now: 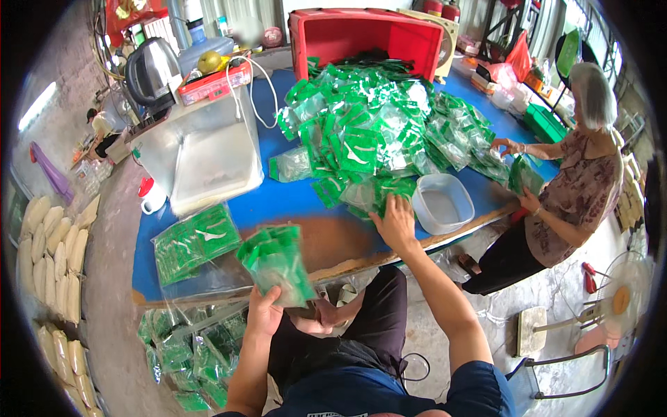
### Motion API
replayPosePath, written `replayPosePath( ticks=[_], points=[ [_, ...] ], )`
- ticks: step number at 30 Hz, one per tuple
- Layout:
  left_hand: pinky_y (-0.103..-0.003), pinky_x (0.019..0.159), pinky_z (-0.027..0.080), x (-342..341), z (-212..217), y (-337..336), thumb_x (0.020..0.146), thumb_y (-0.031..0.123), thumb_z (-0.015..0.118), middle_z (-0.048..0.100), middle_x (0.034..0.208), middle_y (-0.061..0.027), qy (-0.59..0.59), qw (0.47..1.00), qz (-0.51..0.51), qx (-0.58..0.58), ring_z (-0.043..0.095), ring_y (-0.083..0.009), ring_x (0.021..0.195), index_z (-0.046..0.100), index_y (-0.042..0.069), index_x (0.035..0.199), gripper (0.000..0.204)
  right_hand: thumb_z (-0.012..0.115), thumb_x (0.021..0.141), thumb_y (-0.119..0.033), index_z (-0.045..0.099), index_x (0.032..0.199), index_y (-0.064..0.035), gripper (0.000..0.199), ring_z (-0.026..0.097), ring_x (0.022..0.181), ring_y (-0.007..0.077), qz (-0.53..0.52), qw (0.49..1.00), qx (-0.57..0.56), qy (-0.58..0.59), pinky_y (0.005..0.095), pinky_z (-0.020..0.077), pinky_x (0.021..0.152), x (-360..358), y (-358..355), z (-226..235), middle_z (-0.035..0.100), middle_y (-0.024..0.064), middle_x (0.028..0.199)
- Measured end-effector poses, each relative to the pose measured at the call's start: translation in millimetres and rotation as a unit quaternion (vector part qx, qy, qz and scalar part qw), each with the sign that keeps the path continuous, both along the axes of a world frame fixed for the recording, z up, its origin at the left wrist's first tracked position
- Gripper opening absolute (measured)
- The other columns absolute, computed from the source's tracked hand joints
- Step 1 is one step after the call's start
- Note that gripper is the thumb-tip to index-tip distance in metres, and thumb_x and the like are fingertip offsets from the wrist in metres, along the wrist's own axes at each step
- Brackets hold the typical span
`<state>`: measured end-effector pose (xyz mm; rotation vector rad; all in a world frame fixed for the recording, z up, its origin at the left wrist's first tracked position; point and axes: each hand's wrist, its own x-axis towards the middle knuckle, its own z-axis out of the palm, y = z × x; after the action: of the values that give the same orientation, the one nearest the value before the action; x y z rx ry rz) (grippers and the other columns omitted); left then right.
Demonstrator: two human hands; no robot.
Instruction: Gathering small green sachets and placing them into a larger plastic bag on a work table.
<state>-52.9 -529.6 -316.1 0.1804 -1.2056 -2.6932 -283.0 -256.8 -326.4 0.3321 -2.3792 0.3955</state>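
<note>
A fanned stack of green-and-clear plastic packets (276, 260) is gripped at its lower end by my left hand (266, 308), just off the table's front edge. My right hand (396, 224) reaches to the near edge of a big heap of like packets (358, 149); its fingertips rest on packets there, and whether they pinch one is hidden. Right of that hand stands a clear square plastic tub (442, 205). Left of the stack, a clear bag filled with green packets (198, 240) lies flat on the blue table (149, 271).
Behind the heap, a red crate (368, 42) lies tipped toward me. A co-worker (577, 167) handles packets at the right. A kettle (153, 73), a metal box (215, 163) and a red-lidded cup (151, 195) stand left. Below the table are more bagged packets (184, 351); a fan (618, 302) stands right.
</note>
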Motion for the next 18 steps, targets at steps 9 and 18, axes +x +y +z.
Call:
replayPosePath(
  ticks=[9,18],
  points=[
    [-0.037,0.094,0.056,-1.1,-29.9,24.4,0.093,0.008,0.068,0.066,0.127,-0.0081,-0.097,0.981,-0.058,0.157,0.065,-0.0219,0.113,0.055,0.005,0.133,0.042,0.06,0.093,-0.035,0.061,0.117,0.0011,0.044,0.062,0.108,0.0369,0.053,0.974,0.12,-0.187,0.0478,0.0517,0.091,-2.9,-86.2,1.7,0.065,0.0217,0.113],
    [-0.042,0.104,0.049,34.7,-54.8,-8.1,0.086,0.004,0.073,0.064,0.127,-0.0076,-0.068,0.98,-0.089,0.167,0.063,-0.025,0.117,0.059,0.004,0.128,0.044,0.079,0.073,-0.059,0.045,0.146,-0.0014,0.099,0.036,0.142,0.0444,0.342,0.923,0.081,-0.155,0.0543,0.0296,0.117,59.9,7.0,29.6,0.039,0.0264,0.153]
  ],
)
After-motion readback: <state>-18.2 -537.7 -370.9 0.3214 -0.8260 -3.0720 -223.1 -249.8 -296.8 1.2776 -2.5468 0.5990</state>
